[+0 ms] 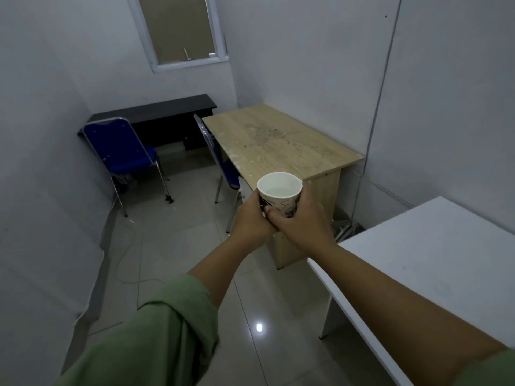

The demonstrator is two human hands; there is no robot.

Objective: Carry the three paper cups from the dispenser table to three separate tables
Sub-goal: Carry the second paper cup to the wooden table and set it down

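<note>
A white paper cup [279,188] with dark printed patterns is held upright in front of me, liquid showing inside. My left hand [252,221] and my right hand [301,224] both wrap around its lower half, fingers overlapping. The cup hangs in the air just in front of the near corner of a light wooden table [278,140]. A white table [434,263] stands at the right, under my right forearm. A dark table [156,112] stands against the far wall. No dispenser or other cups are in view.
Two blue chairs stand ahead: one [122,151] before the dark table, another [223,165] tucked at the wooden table's left side. A cable [125,246] trails over the tiled floor by the left wall. A window [181,32] is high on the far wall.
</note>
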